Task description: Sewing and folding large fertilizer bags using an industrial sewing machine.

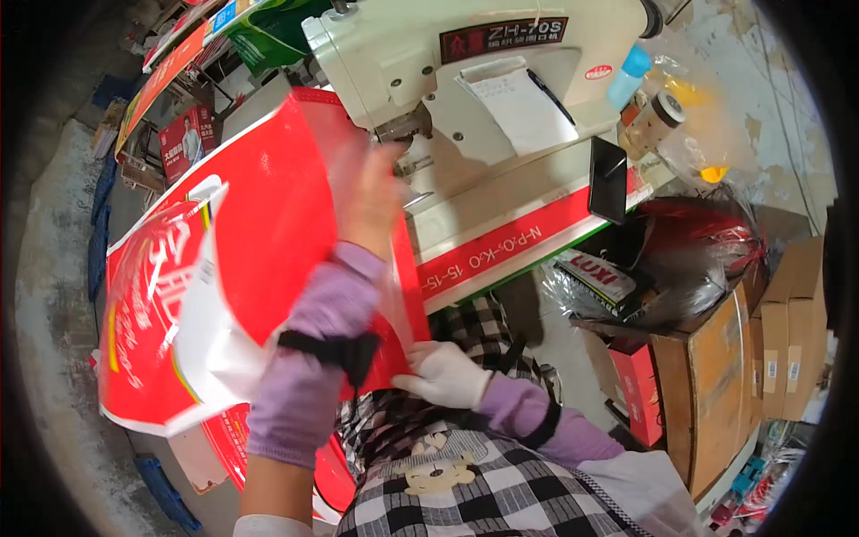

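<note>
A large red and white printed plastic sack point(259, 224) spreads across the left and middle, its near part curling up to show a white underside. My left hand point(371, 201), bare and smeared by motion, is over the sack's right part, just below the needle area of a cream sewing machine point(394, 67). Its fingers are too blurred to read. My right hand point(447, 376), in a white glove, pinches the sack's lower right edge above my lap. Both forearms wear purple sleeves with black bands.
On the machine lie a notepad point(510, 103) and a pen point(550, 97); a black phone point(608, 179) rests on its red-striped bed. A blue bottle point(629, 76) and a jar point(658, 116) stand behind. Cardboard boxes point(716, 385) and plastic-wrapped goods sit right. More printed sacks point(170, 80) hang far left.
</note>
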Motion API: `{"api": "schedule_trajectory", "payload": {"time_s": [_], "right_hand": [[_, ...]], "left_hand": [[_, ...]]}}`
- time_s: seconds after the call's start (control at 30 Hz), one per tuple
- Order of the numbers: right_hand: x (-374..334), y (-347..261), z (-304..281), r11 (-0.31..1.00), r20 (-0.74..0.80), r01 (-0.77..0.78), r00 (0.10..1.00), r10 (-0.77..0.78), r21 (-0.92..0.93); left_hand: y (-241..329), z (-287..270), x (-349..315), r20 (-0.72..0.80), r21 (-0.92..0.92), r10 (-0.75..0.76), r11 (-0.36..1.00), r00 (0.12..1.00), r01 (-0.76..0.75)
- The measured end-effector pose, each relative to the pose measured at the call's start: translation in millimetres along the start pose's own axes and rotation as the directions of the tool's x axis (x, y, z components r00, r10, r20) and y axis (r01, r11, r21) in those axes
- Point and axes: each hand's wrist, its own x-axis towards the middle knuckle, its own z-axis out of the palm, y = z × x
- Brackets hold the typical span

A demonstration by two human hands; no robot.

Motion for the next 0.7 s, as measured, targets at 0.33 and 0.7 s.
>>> {"api": "schedule_trajectory", "payload": {"time_s": [0.33, 0.7], "right_hand": [[-2.0, -43.8, -45.6, 0.986, -0.160, -0.139, 0.975, 0.152, 0.092], [-21.0, -15.7, -53.8, 0.988, -0.070, -0.155, 0.985, 0.156, 0.027]], "left_hand": [[-66.3, -63.5, 16.0, 0.128, 0.714, 0.044, 0.689, 0.991, -0.123], [-32.5, 46.5, -88.2, -0.085, 0.631, -0.274, 0.730, 0.958, 0.265]]}}
